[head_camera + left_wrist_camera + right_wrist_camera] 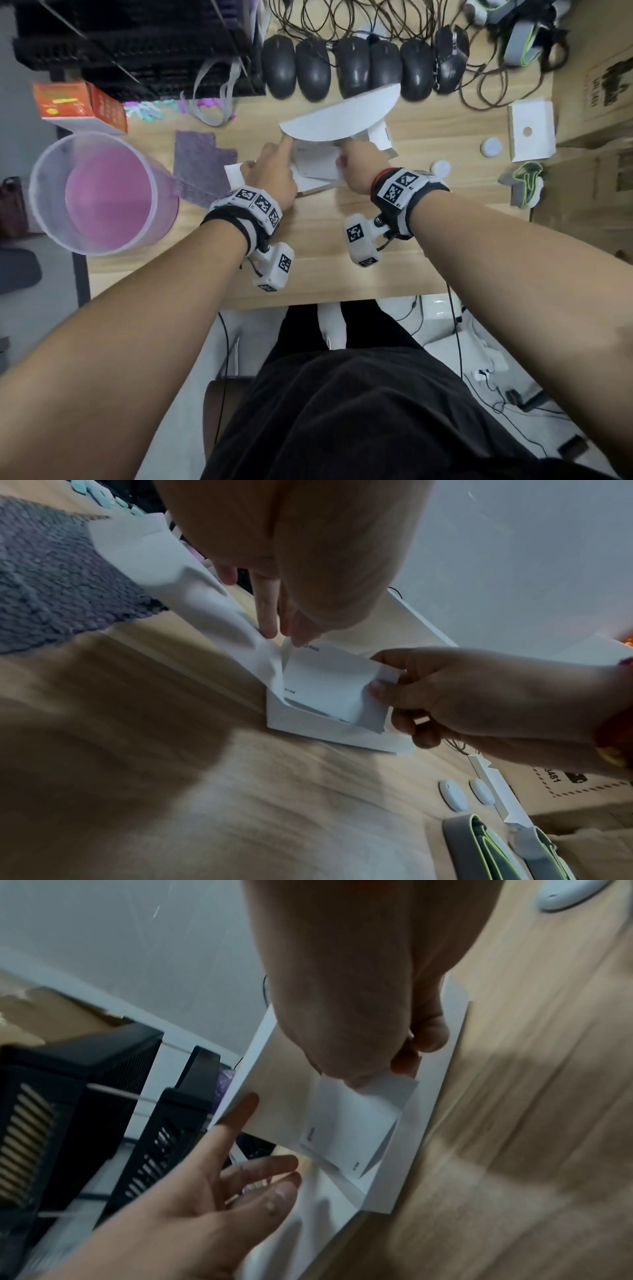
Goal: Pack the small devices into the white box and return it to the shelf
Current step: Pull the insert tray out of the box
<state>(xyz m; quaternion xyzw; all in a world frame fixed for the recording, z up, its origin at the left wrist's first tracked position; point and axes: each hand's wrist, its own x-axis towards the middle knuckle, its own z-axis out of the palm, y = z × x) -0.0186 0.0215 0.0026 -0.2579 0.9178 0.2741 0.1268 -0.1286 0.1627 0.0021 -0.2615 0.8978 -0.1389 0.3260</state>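
Note:
The white box (317,186) lies open at the table's middle, its lid (339,116) raised. My left hand (274,154) keeps its fingers straight, and its index fingertip (251,1099) props the lid's edge. My right hand (342,157) pinches a white leaflet (329,680) that sits half inside the box (308,723). The same leaflet (356,1123) shows tilted against the box wall (428,1096). Two small round white devices (491,146) (441,168) lie on the table to the right of the box. A white insert card with a hole (531,130) lies beyond them.
A row of black mice (356,65) with tangled cables runs along the back. A translucent bucket (99,192), a purple cloth (202,168) and an orange carton (82,106) sit left. Black crates (137,44) stand back left, cardboard boxes (596,102) right, grey-green straps (525,181) near them.

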